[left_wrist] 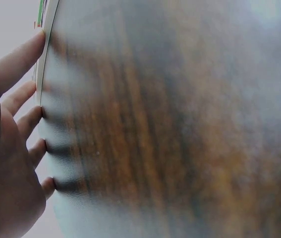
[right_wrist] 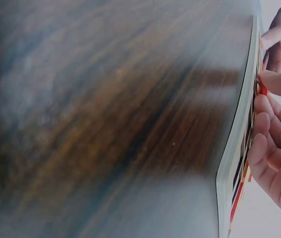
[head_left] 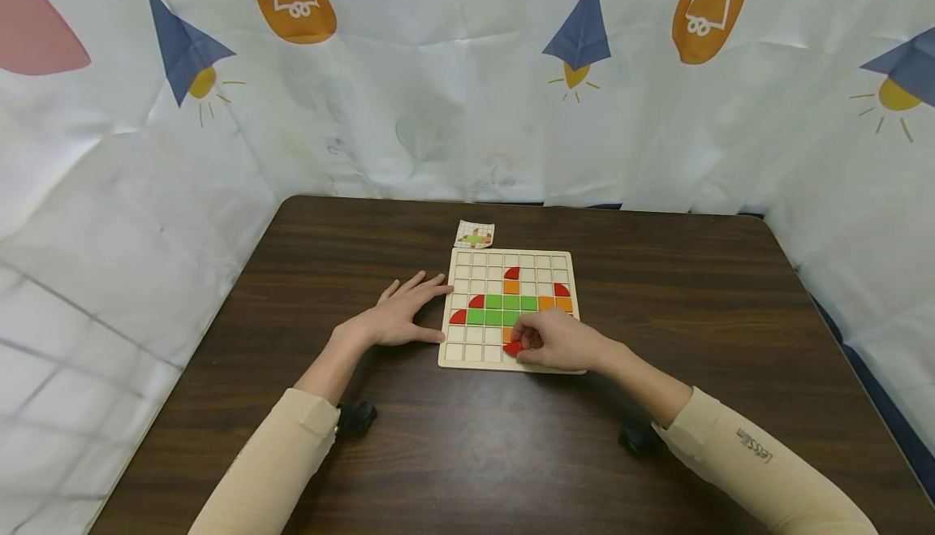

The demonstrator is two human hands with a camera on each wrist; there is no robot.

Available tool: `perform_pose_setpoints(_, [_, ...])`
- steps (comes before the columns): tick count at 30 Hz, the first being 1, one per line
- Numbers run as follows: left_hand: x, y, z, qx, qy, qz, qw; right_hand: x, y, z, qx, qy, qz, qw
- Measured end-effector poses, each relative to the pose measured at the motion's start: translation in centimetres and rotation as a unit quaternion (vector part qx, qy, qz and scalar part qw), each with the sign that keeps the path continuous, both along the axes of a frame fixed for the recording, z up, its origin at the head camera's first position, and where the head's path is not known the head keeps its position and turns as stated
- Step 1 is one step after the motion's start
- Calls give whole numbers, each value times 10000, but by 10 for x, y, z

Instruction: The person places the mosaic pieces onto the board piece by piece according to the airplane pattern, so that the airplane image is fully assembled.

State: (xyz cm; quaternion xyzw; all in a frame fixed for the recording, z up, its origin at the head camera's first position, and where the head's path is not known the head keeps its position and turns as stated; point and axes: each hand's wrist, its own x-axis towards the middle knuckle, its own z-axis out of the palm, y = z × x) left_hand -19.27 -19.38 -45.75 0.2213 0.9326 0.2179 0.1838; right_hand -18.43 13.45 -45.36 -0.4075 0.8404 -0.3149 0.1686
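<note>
A pale wooden grid board (head_left: pixel 473 353) lies on the table. Green square tiles (head_left: pixel 493 302) fill its middle, with orange tiles (head_left: pixel 511 286) and red quarter-round tiles (head_left: pixel 476 301) around them. Near the board's front edge, my right hand (head_left: pixel 561 342) pinches a red quarter-round tile (head_left: pixel 512 349) between thumb and fingertips. That tile shows in the right wrist view as a red sliver at the thumb tip; whether it sits fully in its cell I cannot tell. My left hand (head_left: pixel 397 317) has its fingers spread, thumb and fingertips touching the board's left edge. The right hand covers several cells at the lower right.
A small picture card (head_left: pixel 475 235) with a coloured grid pattern lies against the board's back left corner. The dark wood table (head_left: pixel 351 235) is bordered at the back and sides by a white printed curtain (head_left: pixel 438 113). Black wrist cameras (head_left: pixel 356 419) sit below both forearms.
</note>
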Motion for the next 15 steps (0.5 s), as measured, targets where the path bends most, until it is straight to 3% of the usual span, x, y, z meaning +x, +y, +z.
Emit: perform_pose_setpoints(15, [1, 0, 0, 4, 14, 30, 10000, 2, -3, -3, 285, 278, -176, 9991])
